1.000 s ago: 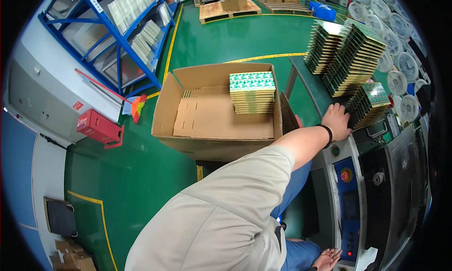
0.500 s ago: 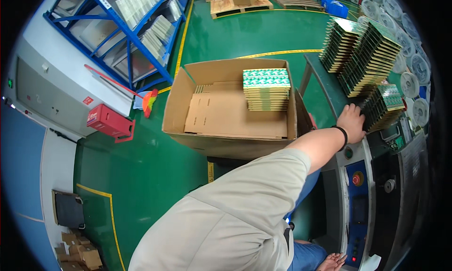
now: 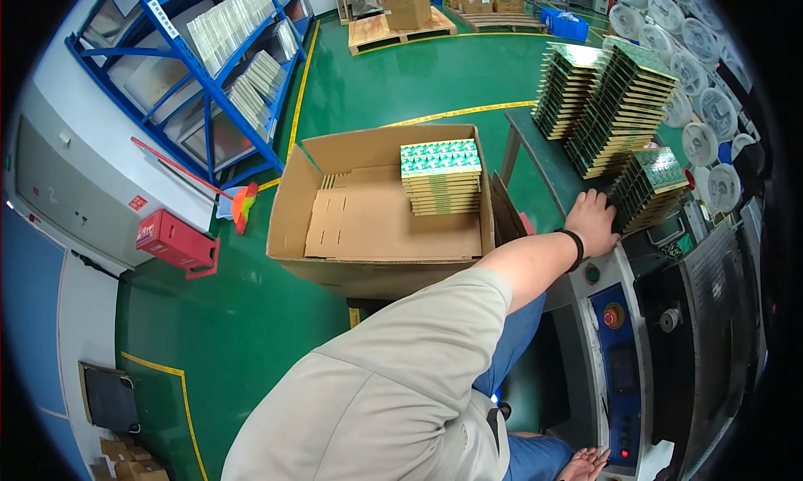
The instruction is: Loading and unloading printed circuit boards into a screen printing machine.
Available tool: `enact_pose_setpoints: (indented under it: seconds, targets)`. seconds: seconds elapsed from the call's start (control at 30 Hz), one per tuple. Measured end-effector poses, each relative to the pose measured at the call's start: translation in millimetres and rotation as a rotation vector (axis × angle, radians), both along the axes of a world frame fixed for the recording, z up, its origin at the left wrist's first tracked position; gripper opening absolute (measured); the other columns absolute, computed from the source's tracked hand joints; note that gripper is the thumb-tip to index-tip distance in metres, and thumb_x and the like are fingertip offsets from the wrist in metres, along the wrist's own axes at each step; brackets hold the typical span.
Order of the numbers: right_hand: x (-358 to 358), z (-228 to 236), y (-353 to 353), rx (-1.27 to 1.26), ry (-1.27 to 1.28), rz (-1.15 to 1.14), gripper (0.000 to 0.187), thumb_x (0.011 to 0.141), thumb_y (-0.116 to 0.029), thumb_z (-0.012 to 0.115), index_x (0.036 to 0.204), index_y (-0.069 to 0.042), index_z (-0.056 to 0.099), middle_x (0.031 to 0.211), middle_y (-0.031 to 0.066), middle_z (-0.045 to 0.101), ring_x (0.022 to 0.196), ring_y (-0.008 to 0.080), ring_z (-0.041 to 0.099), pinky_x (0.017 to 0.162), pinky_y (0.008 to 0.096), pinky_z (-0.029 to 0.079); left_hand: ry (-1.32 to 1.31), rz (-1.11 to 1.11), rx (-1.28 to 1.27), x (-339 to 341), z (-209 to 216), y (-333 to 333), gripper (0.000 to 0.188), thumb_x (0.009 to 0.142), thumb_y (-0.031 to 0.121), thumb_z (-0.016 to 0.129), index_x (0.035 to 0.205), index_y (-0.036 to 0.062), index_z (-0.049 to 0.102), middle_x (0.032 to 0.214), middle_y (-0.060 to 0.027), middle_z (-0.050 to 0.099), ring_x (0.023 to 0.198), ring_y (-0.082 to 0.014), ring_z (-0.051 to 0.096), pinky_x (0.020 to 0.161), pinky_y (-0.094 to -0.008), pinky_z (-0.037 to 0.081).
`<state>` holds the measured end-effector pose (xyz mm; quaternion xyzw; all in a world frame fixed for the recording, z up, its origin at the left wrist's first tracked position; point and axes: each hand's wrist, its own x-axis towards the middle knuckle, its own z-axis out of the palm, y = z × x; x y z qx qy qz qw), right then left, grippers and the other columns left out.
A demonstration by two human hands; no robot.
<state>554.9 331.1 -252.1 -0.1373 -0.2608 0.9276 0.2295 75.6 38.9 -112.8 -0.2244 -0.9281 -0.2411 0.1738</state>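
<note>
My left hand, with a black band round its wrist, reaches across to the right. Its curled fingers press against the near side of a short stack of green circuit boards; the thumb is mostly hidden. My right hand is low at the lower edge, palm up with its fingers apart, near the machine's front panel. Two taller stacks of boards stand behind the short one on a dark bench. Left of my arm, an open cardboard box holds another board stack on its right side.
A machine with a red button stands at the right, with clear plastic reels beyond the bench. Blue shelving, a red bin and a broom are at the left. Pallets lie at the back.
The whole view has shifted, so most things appear farther left. My left hand stays at the short board stack, and the boards in the box look the same.
</note>
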Motion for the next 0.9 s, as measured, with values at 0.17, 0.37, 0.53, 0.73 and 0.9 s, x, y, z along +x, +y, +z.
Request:
enact_pose_setpoints:
  seconds: [0.17,0.37,0.53,0.73,0.9]
  targets:
    - [1.4,1.5,-1.1,-0.034,0.001,-0.004,0.032,0.102,-0.025,0.054,0.125,-0.006,0.067,0.117,0.0112,0.071,0.102,0.0318,0.062,0.093,0.0500,0.046,0.018,0.001,0.005,0.2,-3.7,1.2,0.048,0.083,0.044,0.071,0.108,0.0037,0.070,0.112,-0.0160,0.058,0.116,-0.0323,0.049,0.100,-0.0423,0.037]
    - [2.1,0.7,-1.0,-0.032,0.024,-0.028,0.032,0.102,-0.024,0.055,0.126,-0.006,0.066,0.111,0.0139,0.070,0.099,0.0324,0.062,0.092,0.0501,0.046,0.026,-0.010,0.013,-0.6,-1.9,2.6,0.048,0.082,0.044,0.071,0.109,0.0043,0.070,0.112,-0.0161,0.059,0.117,-0.0325,0.049,0.100,-0.0420,0.038]
    - [2.2,6.5,-4.4,-0.053,0.023,-0.042,0.032,0.102,-0.024,0.055,0.127,-0.006,0.065,0.111,0.0143,0.070,0.098,0.0329,0.062,0.092,0.0503,0.046,0.025,-0.002,-0.005,0.4,-2.4,2.4,0.048,0.083,0.044,0.071,0.110,0.0048,0.070,0.113,-0.0163,0.059,0.117,-0.0329,0.049,0.101,-0.0426,0.038]
    - [4.6,1.6,-1.2,-0.031,0.000,-0.070,0.032,0.102,-0.024,0.056,0.128,-0.006,0.065,0.111,0.0143,0.070,0.099,0.0333,0.062,0.093,0.0513,0.046,0.018,0.003,-0.010,-0.4,0.6,4.1,0.049,0.083,0.045,0.071,0.111,0.0054,0.070,0.114,-0.0152,0.058,0.117,-0.0318,0.048,0.101,-0.0428,0.037]
    - [3.6,2.6,-0.4,-0.045,0.050,-0.009,0.033,0.103,-0.026,0.056,0.128,-0.007,0.065,0.114,0.0144,0.071,0.102,0.0337,0.063,0.095,0.0521,0.047,0.016,0.000,-0.032,0.6,1.9,2.8,0.049,0.085,0.045,0.069,0.112,0.0046,0.070,0.114,-0.0160,0.059,0.117,-0.0327,0.050,0.101,-0.0423,0.039]
